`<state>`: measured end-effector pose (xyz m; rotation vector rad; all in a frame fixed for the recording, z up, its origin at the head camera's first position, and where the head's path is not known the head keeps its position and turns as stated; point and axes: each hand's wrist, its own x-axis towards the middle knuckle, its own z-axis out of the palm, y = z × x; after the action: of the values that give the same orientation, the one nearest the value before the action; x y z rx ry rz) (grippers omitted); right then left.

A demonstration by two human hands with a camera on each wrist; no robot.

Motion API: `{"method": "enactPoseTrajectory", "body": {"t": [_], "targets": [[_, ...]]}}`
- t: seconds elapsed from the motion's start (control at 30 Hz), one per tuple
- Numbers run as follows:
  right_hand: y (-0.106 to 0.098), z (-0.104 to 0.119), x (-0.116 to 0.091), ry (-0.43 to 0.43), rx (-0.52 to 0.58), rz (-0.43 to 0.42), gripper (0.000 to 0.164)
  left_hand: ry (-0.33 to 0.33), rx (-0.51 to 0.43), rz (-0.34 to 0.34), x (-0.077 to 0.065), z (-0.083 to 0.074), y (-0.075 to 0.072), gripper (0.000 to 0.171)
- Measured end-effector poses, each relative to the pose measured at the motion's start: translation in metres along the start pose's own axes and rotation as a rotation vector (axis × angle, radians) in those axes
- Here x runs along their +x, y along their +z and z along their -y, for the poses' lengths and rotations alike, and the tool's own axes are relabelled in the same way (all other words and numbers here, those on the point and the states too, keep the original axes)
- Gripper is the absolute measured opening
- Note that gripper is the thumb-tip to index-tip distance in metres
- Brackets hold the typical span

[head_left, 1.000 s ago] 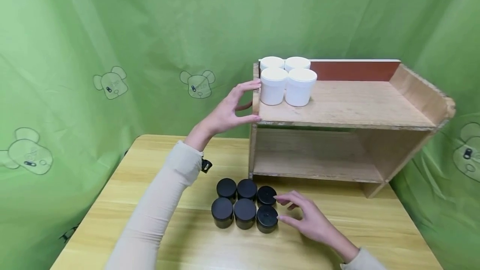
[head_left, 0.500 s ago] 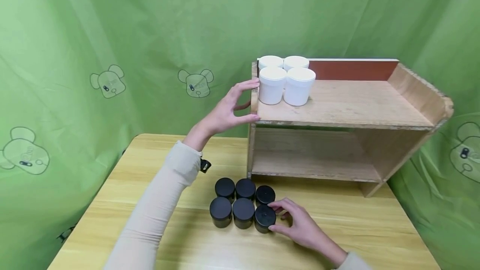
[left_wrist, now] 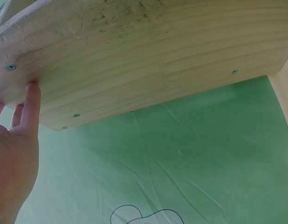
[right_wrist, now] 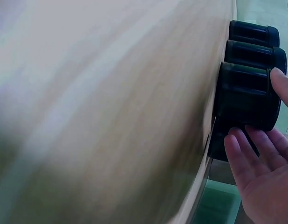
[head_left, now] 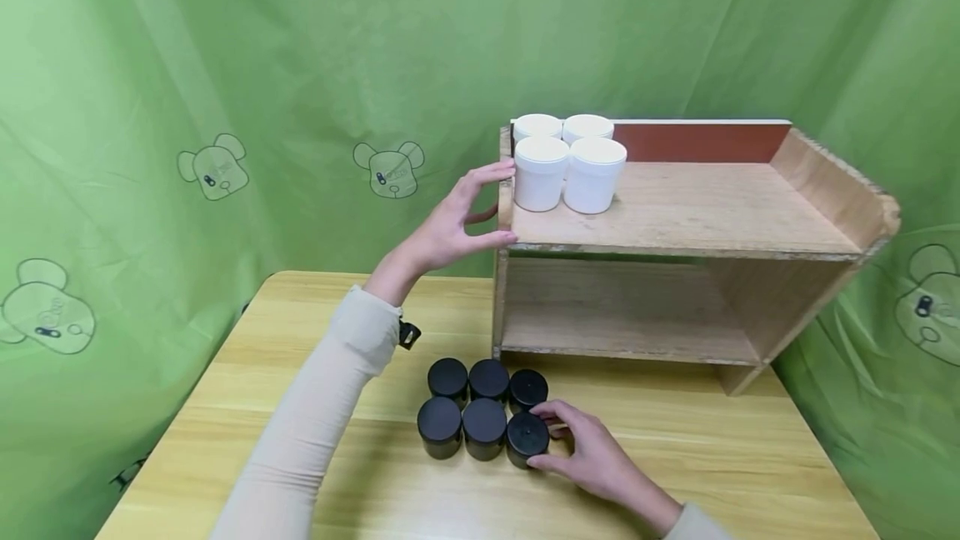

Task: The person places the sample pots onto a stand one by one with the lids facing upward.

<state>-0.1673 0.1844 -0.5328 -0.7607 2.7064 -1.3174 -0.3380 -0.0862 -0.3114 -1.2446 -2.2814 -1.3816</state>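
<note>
We have a two-tier wooden shelf (head_left: 720, 207) standing toward the back of the bench (head_left: 720, 448), the wood running out past the shelf's left side to the bench's back corner and, on its right, to the bench's sloping side edge. In front of the shelf's left end, six black jars stand upright in two rows of three, close together; the bench surface reaches on from them, away from the shelf. Our right hand (head_left: 592, 452) has thumb and fingers clamped on the nearest black jar (head_left: 527, 436) at the right end of the row farther from the shelf, with the other black jars (head_left: 484, 423) beside and behind it.

Our left hand (head_left: 446, 226) grips the shelf's left side panel, thumb and forefinger spread along its edge. Just inside that panel, four white jars (head_left: 540, 177) stand on the shelf's top board, which stretches from them to the right side panel. A red back strip (head_left: 705, 142) runs behind. The lower tier (head_left: 600, 307) opens forward beneath. Behind the shelf hangs a creased green curtain (head_left: 300, 65) printed with round-eared animal heads.
</note>
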Motion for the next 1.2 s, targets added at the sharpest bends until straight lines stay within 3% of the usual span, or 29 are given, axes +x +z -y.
{"method": "enactPoseTrajectory", "body": {"t": [0.13,0.47,0.9,1.2], "targets": [[0.0,0.0,0.0,0.017,0.036,-0.01,0.061,0.005,-0.006,0.003,0.0,-0.001,0.001,0.085],[-0.01,0.008,0.001,-0.041,0.125,-0.032,0.055,0.007,-0.001,-0.004,0.0,0.0,0.002,0.085],[-0.042,0.035,0.012,-0.092,0.052,-0.143,0.058,0.02,-0.002,-0.002,0.0,0.001,0.001,0.084],[-0.078,0.064,0.028,-0.199,-0.084,-0.242,0.061,0.013,-0.003,-0.012,-0.001,0.002,0.001,0.083]]}}
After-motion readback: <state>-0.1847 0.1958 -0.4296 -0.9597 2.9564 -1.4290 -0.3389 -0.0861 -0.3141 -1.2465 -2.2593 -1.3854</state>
